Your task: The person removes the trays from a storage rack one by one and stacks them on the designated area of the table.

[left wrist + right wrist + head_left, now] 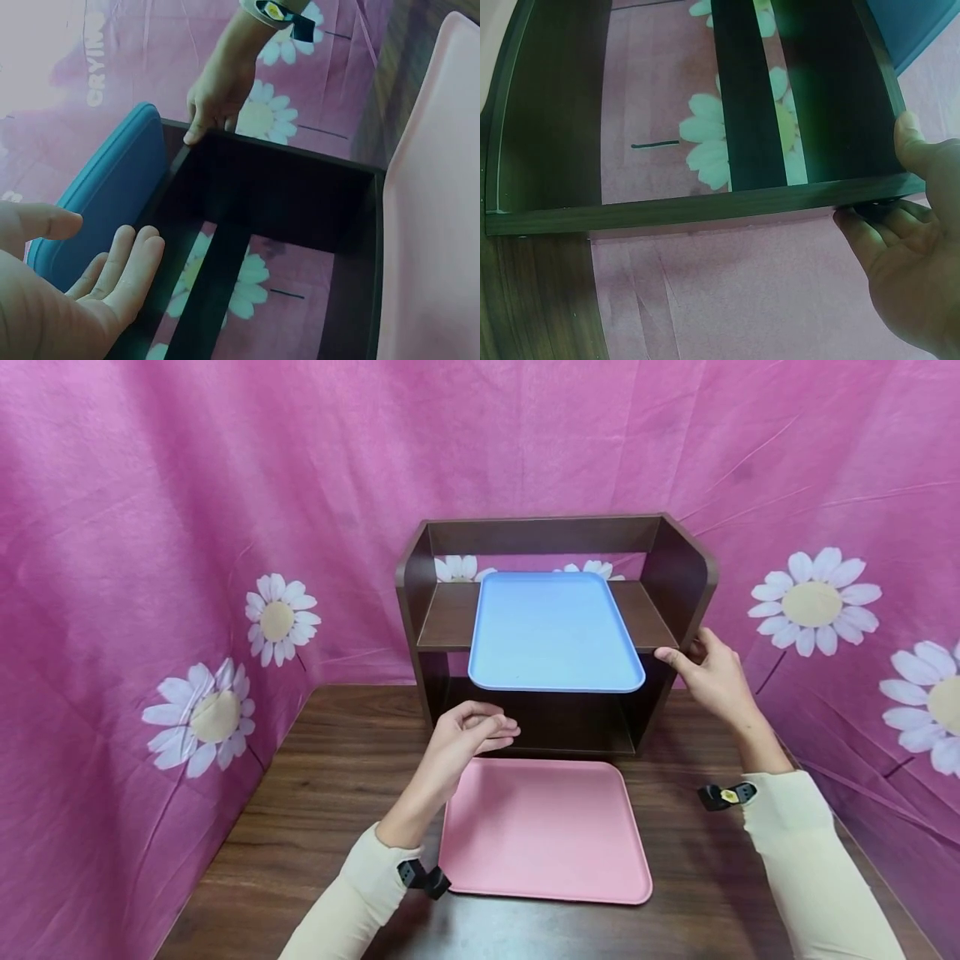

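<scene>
A dark brown two-level shelf stands upright at the back of the table. On its upper board lies a blue tray, its near end jutting past the board's front edge. My right hand grips the shelf's right side panel, thumb at the front edge and fingers behind, as the right wrist view shows. My left hand hovers just below the blue tray's near left corner, with loosely bent fingers and nothing in them. Flat on the table in front of the shelf lies a pink tray, partly behind the left wrist.
The wood-grain table extends to both sides of the shelf. A pink cloth with daisy prints hangs behind and around it. Black wrist cameras sit on both cuffs, the left one overlapping the pink tray's edge in the head view.
</scene>
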Available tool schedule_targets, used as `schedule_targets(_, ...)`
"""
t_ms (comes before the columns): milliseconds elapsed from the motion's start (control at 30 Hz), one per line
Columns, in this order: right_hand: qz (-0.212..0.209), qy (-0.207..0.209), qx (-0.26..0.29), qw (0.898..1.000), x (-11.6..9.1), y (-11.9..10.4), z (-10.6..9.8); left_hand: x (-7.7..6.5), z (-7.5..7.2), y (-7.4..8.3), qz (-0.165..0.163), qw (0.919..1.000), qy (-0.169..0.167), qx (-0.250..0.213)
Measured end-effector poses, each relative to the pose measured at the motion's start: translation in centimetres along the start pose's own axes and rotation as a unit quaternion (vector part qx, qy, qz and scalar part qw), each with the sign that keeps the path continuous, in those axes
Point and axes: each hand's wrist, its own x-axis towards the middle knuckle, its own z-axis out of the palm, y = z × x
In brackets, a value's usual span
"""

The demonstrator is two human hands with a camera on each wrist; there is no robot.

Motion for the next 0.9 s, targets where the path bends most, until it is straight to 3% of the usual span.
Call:
schedule_targets(467,0.006,-0.007,0.006,1.0,0.2,0.2,0.0,1.3,2.6,0.9,0.02,0.9932,-0.03,-0.11)
schedule_targets(900,0.018,-0.011,0.013,1.0,0.1,0.0,0.1,2.1,4.5,0.2,0.037,0.967,-0.034,-0.25)
